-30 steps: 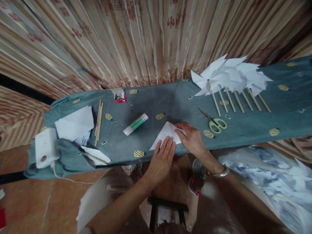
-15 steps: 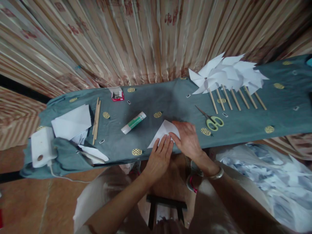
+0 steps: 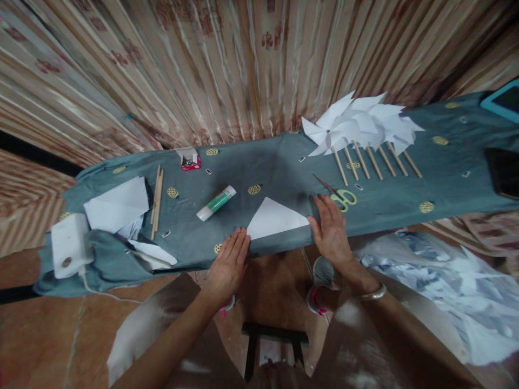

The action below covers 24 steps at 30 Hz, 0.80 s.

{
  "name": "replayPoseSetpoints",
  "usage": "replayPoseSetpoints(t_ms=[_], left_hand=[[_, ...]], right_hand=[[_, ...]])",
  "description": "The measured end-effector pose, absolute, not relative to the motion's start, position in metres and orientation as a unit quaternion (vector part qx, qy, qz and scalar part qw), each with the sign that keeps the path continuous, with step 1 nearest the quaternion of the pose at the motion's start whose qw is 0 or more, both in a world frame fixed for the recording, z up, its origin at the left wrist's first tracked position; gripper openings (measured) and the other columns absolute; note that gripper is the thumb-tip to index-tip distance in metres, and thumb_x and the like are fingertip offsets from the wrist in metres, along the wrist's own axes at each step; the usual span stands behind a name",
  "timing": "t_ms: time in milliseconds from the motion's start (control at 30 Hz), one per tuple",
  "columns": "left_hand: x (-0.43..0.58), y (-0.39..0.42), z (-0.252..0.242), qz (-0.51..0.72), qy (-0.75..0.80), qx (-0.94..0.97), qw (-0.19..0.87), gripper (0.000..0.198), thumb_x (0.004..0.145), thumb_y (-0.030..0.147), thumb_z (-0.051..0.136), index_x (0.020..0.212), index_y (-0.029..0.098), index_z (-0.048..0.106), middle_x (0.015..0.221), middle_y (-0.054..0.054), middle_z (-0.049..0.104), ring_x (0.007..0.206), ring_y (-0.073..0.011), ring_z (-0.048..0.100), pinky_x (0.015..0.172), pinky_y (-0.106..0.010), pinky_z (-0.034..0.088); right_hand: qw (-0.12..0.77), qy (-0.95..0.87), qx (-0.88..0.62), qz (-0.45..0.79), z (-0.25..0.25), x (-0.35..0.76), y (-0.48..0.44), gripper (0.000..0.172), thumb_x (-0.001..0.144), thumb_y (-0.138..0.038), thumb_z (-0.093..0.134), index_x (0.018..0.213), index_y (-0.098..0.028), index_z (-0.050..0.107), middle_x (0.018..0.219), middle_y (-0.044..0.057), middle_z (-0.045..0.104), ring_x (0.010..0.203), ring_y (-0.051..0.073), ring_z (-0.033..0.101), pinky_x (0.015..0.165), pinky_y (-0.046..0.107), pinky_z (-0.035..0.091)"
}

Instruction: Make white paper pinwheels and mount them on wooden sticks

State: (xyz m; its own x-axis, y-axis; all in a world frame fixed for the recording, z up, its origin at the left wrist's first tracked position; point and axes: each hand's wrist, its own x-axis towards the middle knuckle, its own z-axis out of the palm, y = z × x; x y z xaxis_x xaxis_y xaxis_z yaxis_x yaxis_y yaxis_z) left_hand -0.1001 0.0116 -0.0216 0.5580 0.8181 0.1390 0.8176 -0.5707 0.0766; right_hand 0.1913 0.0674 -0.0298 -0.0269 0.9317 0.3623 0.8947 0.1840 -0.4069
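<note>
Fingers (image 3: 235, 246) of left hand (image 3: 224, 270) are lying together, those of right hand (image 3: 333, 237) slightly apart, touching corners of paper triangle (image 3: 275, 219) resting by near edge of counter (image 3: 263, 156). Probably light and easily creased, it is needing gentle corner hold.

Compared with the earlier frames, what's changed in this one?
The hands have spread apart: the left hand slid left to the folded paper's left corner, the right hand right to its right corner, uncovering its middle. The glue stick, scissors and pinwheels stayed put on the cloth.
</note>
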Motion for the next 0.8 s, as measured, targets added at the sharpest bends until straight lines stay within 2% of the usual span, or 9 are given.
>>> replayPoseSetpoints(t_ms=[133,267,467,600,800], left_hand=[[-0.117,0.001,-0.021,0.112,0.48,0.87,-0.001,0.069,0.091,0.011,0.045,0.153,0.012,0.016,0.149,-0.021,0.044,0.143,-0.0309,0.035,0.111,-0.05,0.039],[-0.114,0.003,-0.014,0.174,0.503,0.845,0.049,0.067,0.094,0.021,0.048,0.154,0.019,0.017,0.147,-0.018,0.047,0.138,-0.0298,0.043,0.108,-0.05,0.041],[-0.091,0.027,-0.01,0.244,0.538,0.799,0.114,0.065,0.094,0.032,0.053,0.151,0.021,0.024,0.144,-0.019,0.05,0.133,-0.0306,0.048,0.105,-0.051,0.043],[-0.078,0.041,-0.014,0.263,0.534,0.793,0.129,0.061,0.093,0.029,0.055,0.148,0.02,0.03,0.14,-0.019,0.053,0.13,-0.0303,0.051,0.104,-0.051,0.044],[-0.072,0.048,-0.011,0.291,0.529,0.779,0.17,0.056,0.091,0.021,0.055,0.145,0.022,0.036,0.136,-0.015,0.055,0.125,-0.027,0.054,0.102,-0.048,0.047]], right_hand=[[0.308,-0.714,-0.626,0.058,-0.031,0.198,0.068,0.045,0.099,-0.033,0.035,0.136,-0.014,0.049,0.142,0.02,0.05,0.136,0.029,0.042,0.11,0.051,0.035],[0.332,-0.717,-0.605,0.098,-0.023,0.199,0.069,0.044,0.1,-0.035,0.031,0.13,-0.013,0.056,0.137,0.019,0.056,0.133,0.028,0.047,0.109,0.05,0.037],[0.312,-0.751,-0.568,0.127,-0.017,0.184,0.073,0.044,0.09,-0.051,0.055,0.116,-0.017,0.065,0.137,0.018,0.056,0.128,0.033,0.051,0.106,0.054,0.039],[0.322,-0.747,-0.563,0.146,-0.017,0.175,0.076,0.036,0.089,-0.048,0.058,0.107,-0.019,0.067,0.132,0.016,0.06,0.124,0.032,0.055,0.105,0.053,0.041],[0.323,-0.74,-0.572,0.146,-0.015,0.176,0.076,0.044,0.086,-0.05,0.061,0.113,-0.016,0.065,0.136,0.02,0.056,0.129,0.034,0.05,0.107,0.054,0.04]])
